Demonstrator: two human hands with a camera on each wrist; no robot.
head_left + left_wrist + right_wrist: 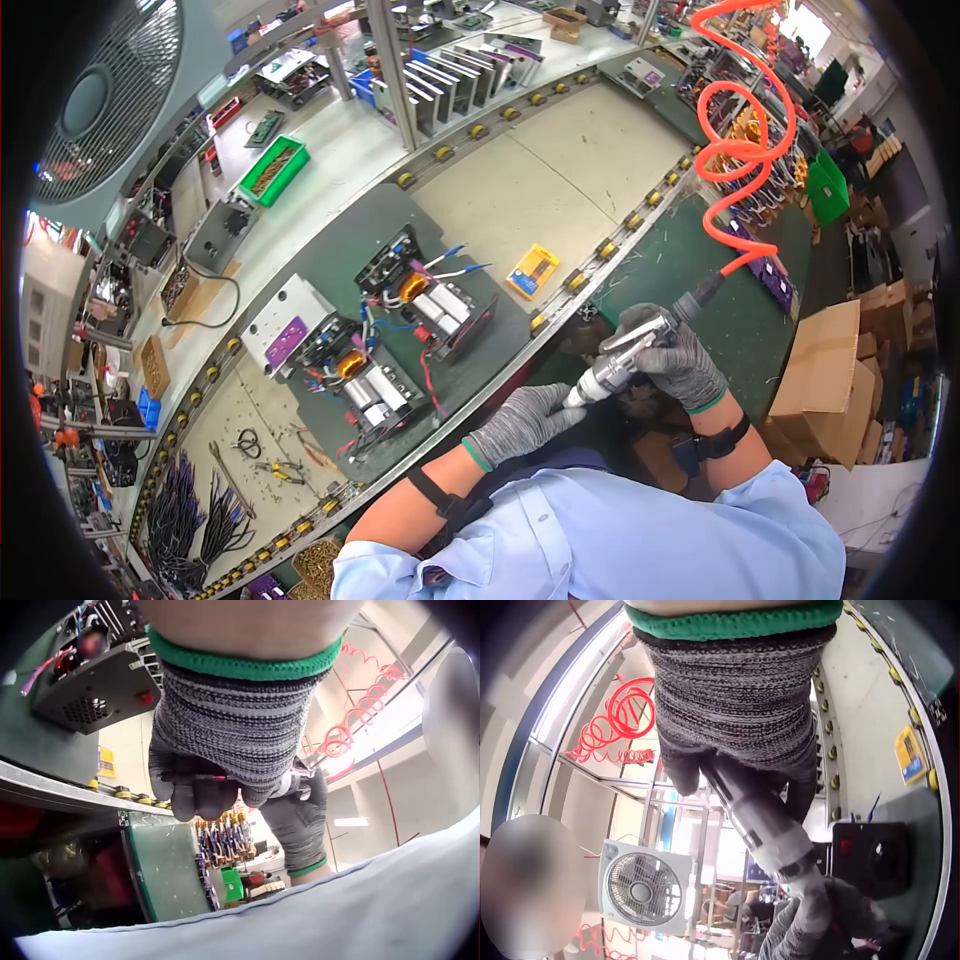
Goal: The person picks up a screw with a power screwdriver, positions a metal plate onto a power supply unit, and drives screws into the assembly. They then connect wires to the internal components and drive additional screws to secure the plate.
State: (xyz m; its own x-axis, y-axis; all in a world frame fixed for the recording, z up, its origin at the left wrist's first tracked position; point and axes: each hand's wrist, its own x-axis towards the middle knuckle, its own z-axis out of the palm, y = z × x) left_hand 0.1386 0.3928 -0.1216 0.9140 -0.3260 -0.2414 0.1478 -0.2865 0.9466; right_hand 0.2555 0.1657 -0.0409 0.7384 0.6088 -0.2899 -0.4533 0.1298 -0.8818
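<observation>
Head view: my right grip (pixel 685 365) clasps the screwdriver (pixel 612 370), left grip (pixel 525 420) pinches its tip; power units (pixel 375 385) ahead lie open, so I judge fastening not yet begun.

Factory hall: conveyor line (pixel 560 180), grey fan (pixel 105 95), cardboard boxes (pixel 825 385), bright ceiling light.

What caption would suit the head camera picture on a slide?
Gloved right hand grips a power screwdriver on an orange coiled hose; left hand pinches its tip, near two open electronic units.
</observation>
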